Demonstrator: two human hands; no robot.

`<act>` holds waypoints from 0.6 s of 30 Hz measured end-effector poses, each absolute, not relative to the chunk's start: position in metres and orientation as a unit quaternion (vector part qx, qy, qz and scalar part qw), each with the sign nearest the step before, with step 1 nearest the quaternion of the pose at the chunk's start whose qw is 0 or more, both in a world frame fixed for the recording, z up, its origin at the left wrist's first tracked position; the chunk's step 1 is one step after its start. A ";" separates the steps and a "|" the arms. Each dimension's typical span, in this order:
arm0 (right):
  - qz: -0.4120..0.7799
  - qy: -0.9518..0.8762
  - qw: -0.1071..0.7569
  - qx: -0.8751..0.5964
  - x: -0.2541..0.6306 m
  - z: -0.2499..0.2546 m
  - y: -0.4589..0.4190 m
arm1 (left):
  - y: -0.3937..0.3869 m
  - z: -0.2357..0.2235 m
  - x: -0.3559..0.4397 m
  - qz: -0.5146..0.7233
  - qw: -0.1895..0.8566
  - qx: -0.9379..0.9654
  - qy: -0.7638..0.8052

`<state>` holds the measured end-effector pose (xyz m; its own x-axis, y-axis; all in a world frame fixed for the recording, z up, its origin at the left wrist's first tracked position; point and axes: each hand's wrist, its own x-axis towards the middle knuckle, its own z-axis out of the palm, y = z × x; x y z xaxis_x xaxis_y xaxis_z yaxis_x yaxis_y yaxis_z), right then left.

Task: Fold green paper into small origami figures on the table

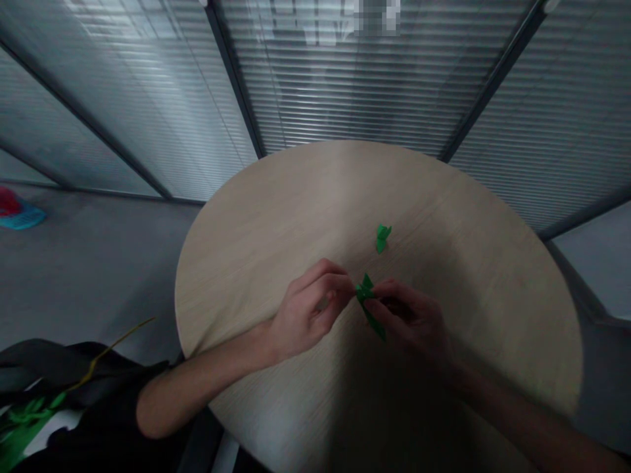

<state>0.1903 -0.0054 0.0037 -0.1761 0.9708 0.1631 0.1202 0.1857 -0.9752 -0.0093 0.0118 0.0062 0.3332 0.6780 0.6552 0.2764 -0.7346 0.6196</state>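
Observation:
Over the middle of the round table, my left hand (315,304) pinches the left side of a green folded piece (366,289), thin and strip-like with pointed ends. My right hand (411,315) grips the same piece from the right between thumb and fingers. One pointed end sticks up between the hands, and a longer tail hangs down below the right fingertips. Whether it is paper or ribbon I cannot make out. Just beyond the hands, a smaller green folded piece (382,238) with pointed tips lies on the wood, apart from both hands.
The round light-wood table (276,210) stands close to glass panels with blinds (345,85). At lower left are a dark chair or bag (73,368) and more green material (34,414). A red and blue object (20,213) lies on the grey floor, far left.

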 end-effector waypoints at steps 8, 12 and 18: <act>0.440 -0.623 0.478 -0.435 0.190 -0.001 -0.005 | 0.010 0.013 -0.007 0.496 0.254 0.767 0.318; 0.439 -0.620 0.483 -0.436 0.190 -0.001 -0.006 | 0.010 0.012 -0.007 0.498 0.316 0.736 0.332; 0.447 -0.608 0.491 -0.435 0.190 0.000 -0.006 | 0.010 0.012 -0.006 0.501 0.383 0.699 0.338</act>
<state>0.1898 -0.0056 -0.0003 -0.1392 0.9684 0.2071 0.0899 0.2207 -0.9712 -0.0059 0.0101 0.0116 0.2695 0.8565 0.4402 0.0891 -0.4773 0.8742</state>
